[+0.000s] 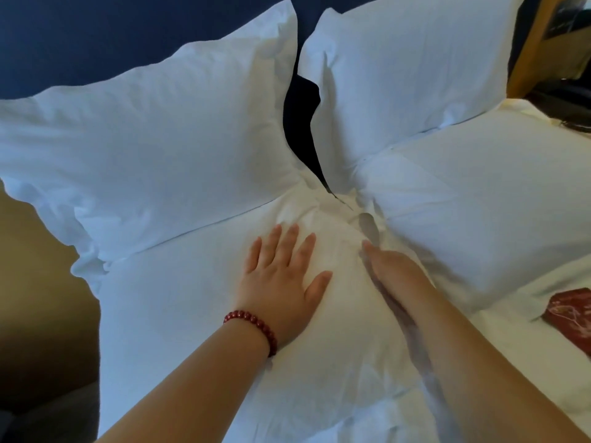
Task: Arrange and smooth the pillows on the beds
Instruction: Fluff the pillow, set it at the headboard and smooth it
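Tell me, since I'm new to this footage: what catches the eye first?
Two bare hands at centre: the left hand lies flat on a front white pillow, with a red bead bracelet on its wrist. The blurred right hand is beside it. Behind, a dark gap splits two propped pillows.

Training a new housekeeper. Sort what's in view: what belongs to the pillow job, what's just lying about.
Job:
front left pillow
front right pillow
back left pillow
back right pillow
left hand, flat on it
right hand, blurred

Lying about:
red card
bracelet
headboard
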